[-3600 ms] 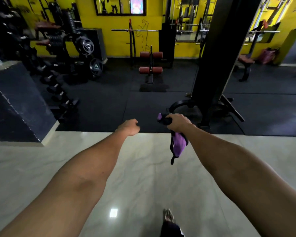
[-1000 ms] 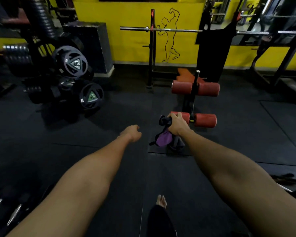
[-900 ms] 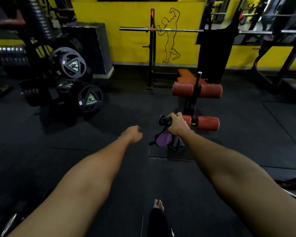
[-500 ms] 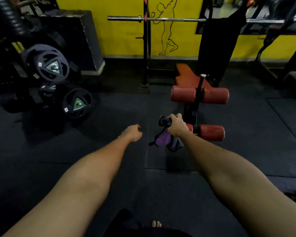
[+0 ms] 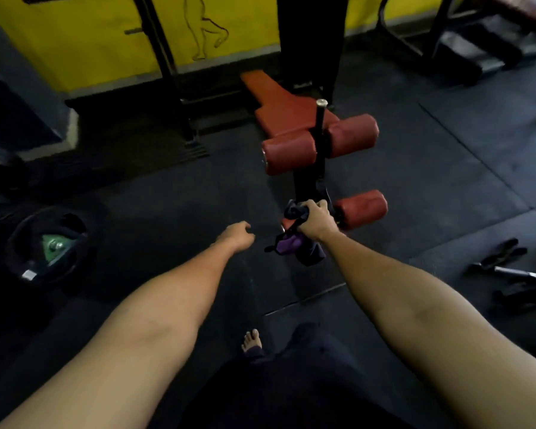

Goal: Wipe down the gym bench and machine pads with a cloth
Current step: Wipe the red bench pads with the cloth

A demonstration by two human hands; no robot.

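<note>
A red-orange gym bench [image 5: 279, 100] slopes away toward the yellow wall. Two upper roller pads [image 5: 291, 151] and a lower roller pad [image 5: 361, 209] sit on its black post. My right hand [image 5: 317, 219] is closed around a purple and black cloth [image 5: 288, 243], held right in front of the lower left roller, which is mostly hidden behind it. The cloth hangs below my fist. My left hand [image 5: 237, 235] hovers to the left of the cloth, fingers curled in, holding nothing.
A weight plate with a green centre [image 5: 51, 243] lies on the black rubber floor at left. Bars and handles [image 5: 520, 274] lie on the floor at right. A black upright frame [image 5: 310, 41] stands behind the bench. My bare foot [image 5: 251, 340] is below.
I have walked from the tiled floor onto the rubber mat up to the bench. The bench and its rollers are now close, and the view has tilted down. My right hand still holds the cloth.
</note>
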